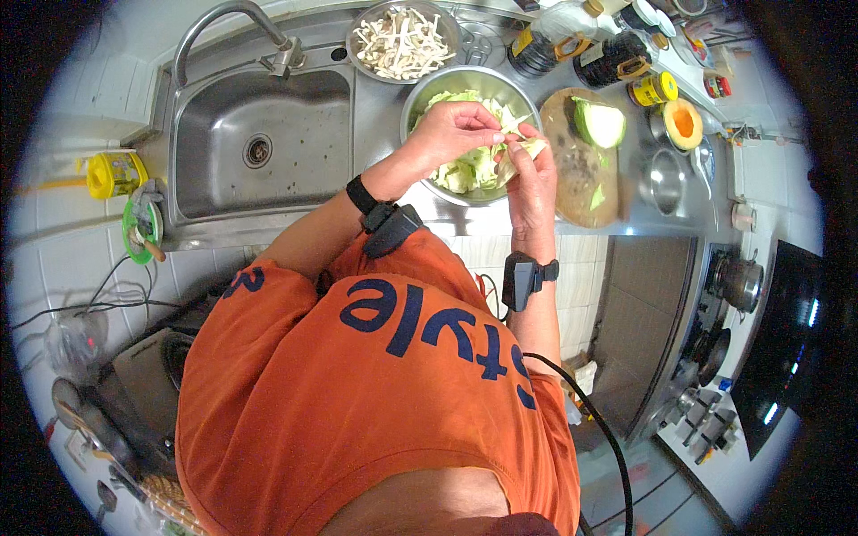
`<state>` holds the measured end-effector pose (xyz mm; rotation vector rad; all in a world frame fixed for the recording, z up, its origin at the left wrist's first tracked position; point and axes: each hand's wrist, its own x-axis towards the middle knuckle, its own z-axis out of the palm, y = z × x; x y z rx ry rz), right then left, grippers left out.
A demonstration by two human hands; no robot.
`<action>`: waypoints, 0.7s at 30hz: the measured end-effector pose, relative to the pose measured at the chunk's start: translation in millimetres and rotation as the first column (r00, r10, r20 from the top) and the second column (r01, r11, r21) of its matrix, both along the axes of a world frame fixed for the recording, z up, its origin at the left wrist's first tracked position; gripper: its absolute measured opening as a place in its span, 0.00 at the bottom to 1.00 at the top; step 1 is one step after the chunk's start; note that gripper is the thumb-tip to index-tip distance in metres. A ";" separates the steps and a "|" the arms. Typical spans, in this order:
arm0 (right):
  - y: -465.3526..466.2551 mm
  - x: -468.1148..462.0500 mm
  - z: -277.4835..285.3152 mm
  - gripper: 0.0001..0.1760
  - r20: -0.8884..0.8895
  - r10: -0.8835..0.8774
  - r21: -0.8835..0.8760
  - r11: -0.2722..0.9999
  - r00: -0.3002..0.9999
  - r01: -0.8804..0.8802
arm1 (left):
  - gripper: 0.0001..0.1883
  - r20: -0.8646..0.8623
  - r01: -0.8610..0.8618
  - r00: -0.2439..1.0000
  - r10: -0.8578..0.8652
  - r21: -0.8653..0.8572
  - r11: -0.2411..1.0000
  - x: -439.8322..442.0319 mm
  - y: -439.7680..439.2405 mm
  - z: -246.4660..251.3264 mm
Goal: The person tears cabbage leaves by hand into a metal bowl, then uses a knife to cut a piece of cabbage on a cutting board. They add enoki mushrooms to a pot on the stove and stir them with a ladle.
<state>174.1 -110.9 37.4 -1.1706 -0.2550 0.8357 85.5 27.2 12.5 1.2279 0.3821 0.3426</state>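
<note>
Over a steel bowl (410, 110) of torn cabbage leaves (469, 171), my two hands meet at their fingertips. My right hand (533, 167) grips a pale cabbage leaf piece (511, 171) between thumb and fingers. My left hand (452, 130) has its thumb and fingers pinched at a strip of cabbage leaf (515, 124) beside it; the fingers partly hide whether both pieces are joined. Right of the bowl, a cut cabbage wedge (601, 124) rests on a round wooden cutting board (570, 194), with a small leaf scrap (597, 196) near it.
A bowl of sliced mushrooms (402, 43) stands behind the steel bowl. At left is a sink (261, 194) with a faucet (288, 57). Large dark sauce bottles (613, 60), a yellow-lidded jar (651, 89), a halved orange-fleshed melon or squash (682, 125) and a small metal bowl (663, 181) stand rightward.
</note>
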 end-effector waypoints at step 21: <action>-2.5 23.7 -23.2 0.13 0.016 -0.020 -0.191 0.981 1.000 0.023 | 0.08 -0.050 -0.067 0.996 0.073 0.122 0.990 3.6 20.9 -16.9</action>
